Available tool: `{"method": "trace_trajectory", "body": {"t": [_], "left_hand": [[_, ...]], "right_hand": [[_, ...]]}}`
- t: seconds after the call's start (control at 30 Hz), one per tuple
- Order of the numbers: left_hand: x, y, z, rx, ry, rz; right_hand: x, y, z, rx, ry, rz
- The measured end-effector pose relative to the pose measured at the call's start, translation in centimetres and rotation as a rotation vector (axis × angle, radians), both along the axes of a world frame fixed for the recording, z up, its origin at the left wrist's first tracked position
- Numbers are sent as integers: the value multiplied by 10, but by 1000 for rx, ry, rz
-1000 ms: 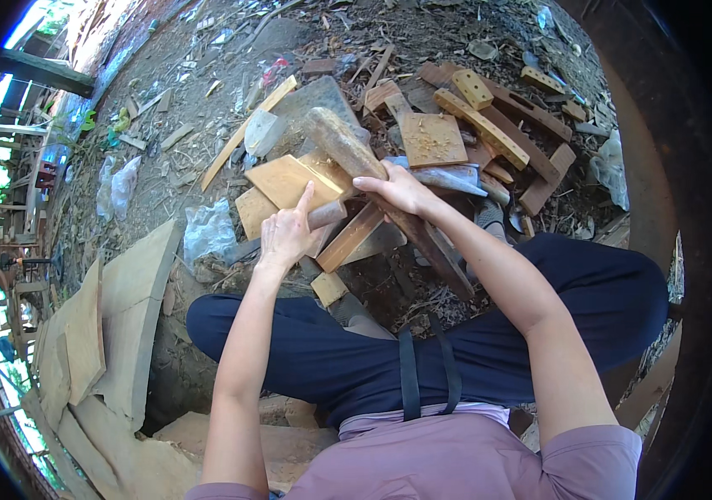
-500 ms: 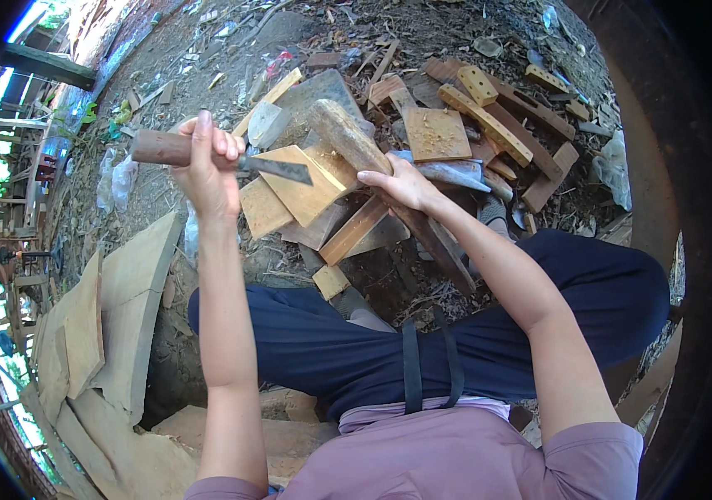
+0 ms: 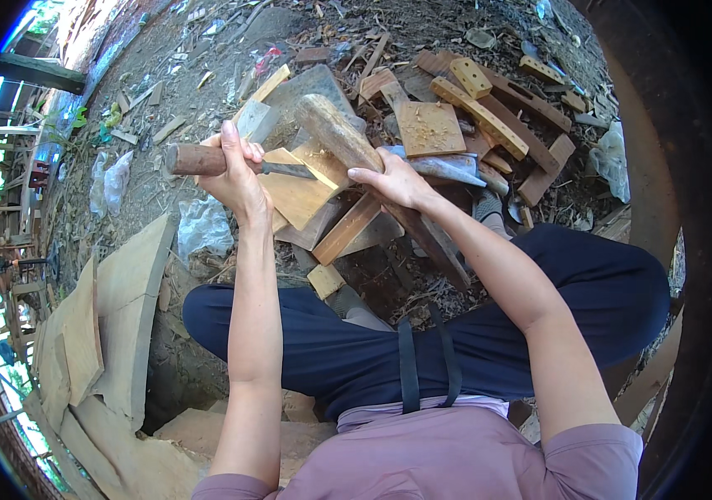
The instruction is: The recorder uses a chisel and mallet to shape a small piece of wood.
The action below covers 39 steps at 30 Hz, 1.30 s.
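My left hand [image 3: 241, 185] is wrapped round the brown wooden handle of a chisel [image 3: 196, 160], thumb laid along it. The chisel lies sideways, its flat metal blade pointing right over pale wooden boards [image 3: 299, 198]. Whether the blade touches them I cannot tell. My right hand [image 3: 399, 181] grips a worn wooden club [image 3: 331, 129], thick at its far-left end. Its narrower part slants down to the right, between my bent legs. The club's thick end is just right of the blade tip.
Wood blocks and a square board with shavings [image 3: 433, 129] lie beyond my right hand. A yellow strip with holes [image 3: 479, 118] rests among them. Large planks [image 3: 127, 308] lean at the left. Plastic bags [image 3: 204, 227] and scraps litter the dirt. A dark post [image 3: 652, 142] rises at the right.
My left hand has moved right with the chisel, bringing its blade closer to the club. My right hand and the club have barely shifted.
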<state>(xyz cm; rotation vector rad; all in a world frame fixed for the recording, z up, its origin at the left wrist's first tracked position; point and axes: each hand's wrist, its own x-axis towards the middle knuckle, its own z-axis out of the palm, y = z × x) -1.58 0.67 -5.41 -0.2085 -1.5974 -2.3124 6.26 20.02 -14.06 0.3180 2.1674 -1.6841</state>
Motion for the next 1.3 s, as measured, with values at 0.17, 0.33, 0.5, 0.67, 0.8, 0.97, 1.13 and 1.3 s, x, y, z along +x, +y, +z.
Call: {"method": "trace_trajectory", "body": {"t": [0.17, 0.33, 0.5, 0.67, 0.8, 0.97, 1.13, 1.3], "left_hand": [[6, 2, -1, 38, -22, 9], [14, 7, 0, 49, -40, 88], [14, 17, 2, -7, -57, 207], [15, 22, -2, -91, 2, 179], [18, 23, -8, -120, 24, 160], [31, 20, -3, -171, 11, 169], [32, 14, -5, -283, 129, 240], [25, 8, -36, -337, 80, 397]], "right_hand": [[-1, 2, -5, 102, 69, -32], [1, -2, 0, 133, 95, -51], [1, -3, -3, 132, 96, -51], [0, -4, -4, 161, 92, -57], [0, -3, 4, 279, 96, -98], [-14, -12, 105, 131, 363, -144], [5, -22, 224, 133, 813, 54], [-1, -24, 224, 854, 1042, 418]]}}
